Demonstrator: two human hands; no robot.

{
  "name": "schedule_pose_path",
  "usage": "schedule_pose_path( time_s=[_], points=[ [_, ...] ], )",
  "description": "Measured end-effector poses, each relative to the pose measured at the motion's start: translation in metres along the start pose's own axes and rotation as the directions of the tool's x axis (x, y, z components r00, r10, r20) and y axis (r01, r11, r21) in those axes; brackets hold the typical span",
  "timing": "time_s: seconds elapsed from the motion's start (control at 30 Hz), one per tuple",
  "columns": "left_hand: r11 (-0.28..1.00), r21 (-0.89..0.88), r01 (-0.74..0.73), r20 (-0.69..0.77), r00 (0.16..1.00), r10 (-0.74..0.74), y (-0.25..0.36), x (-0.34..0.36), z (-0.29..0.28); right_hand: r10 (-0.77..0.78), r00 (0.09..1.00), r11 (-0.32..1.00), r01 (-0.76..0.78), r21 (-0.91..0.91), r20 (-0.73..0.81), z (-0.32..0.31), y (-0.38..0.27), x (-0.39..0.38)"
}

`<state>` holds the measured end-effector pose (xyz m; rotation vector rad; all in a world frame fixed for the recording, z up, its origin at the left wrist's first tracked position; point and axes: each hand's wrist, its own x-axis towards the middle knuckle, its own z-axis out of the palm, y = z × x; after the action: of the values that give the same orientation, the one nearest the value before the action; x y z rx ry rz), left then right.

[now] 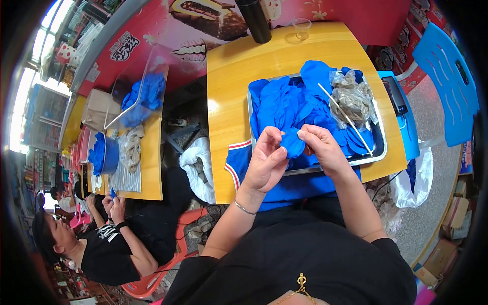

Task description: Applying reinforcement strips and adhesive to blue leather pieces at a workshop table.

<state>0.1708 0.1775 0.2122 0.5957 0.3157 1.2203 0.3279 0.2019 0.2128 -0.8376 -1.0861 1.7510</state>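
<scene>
Between the fingertips of both hands is a small rounded piece of blue cloth. My left hand pinches its left side, and my right hand grips the right side. Both hands are over the near edge of a metal tray heaped with similar blue cloth pieces. A thin white stick lies slantwise across the tray's right part. Beside it, a clear plastic bag holds greyish-brown material. Blue cloth with red-and-white striped trim hangs over the table's front edge, left of the tray.
A clear plastic cup and a dark cylinder stand at the table's far side. A blue chair is at right. At left, a co-worker handles something blue near a blue tub. White sacks rest on the floor.
</scene>
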Motion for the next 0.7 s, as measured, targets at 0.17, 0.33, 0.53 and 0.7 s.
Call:
schedule_pose_path(
  time_s=[0.17, 0.33, 0.53, 0.7],
  points=[
    [0.992, 0.125, 0.032, -0.047, 0.999, -0.026, 0.001, -0.002, -0.003, 0.031, 0.999, 1.000, -0.031, -0.001, -0.035, -0.004, 0.001, 0.000],
    [0.997, 0.072, 0.026, -0.039, 0.999, -0.023, 0.002, 0.001, -0.006, 0.023, 1.000, 1.000, -0.023, -0.007, -0.018, -0.004, 0.005, -0.001],
    [0.995, -0.077, 0.063, -0.034, 0.997, -0.065, 0.001, 0.000, -0.007, 0.037, 0.999, 0.999, -0.037, 0.030, -0.022, -0.002, 0.007, -0.001],
    [0.974, -0.220, 0.055, -0.058, 0.996, -0.069, 0.000, 0.001, 0.004, -0.002, 1.000, 1.000, 0.003, 0.015, -0.022, -0.001, 0.007, 0.001]
  ],
)
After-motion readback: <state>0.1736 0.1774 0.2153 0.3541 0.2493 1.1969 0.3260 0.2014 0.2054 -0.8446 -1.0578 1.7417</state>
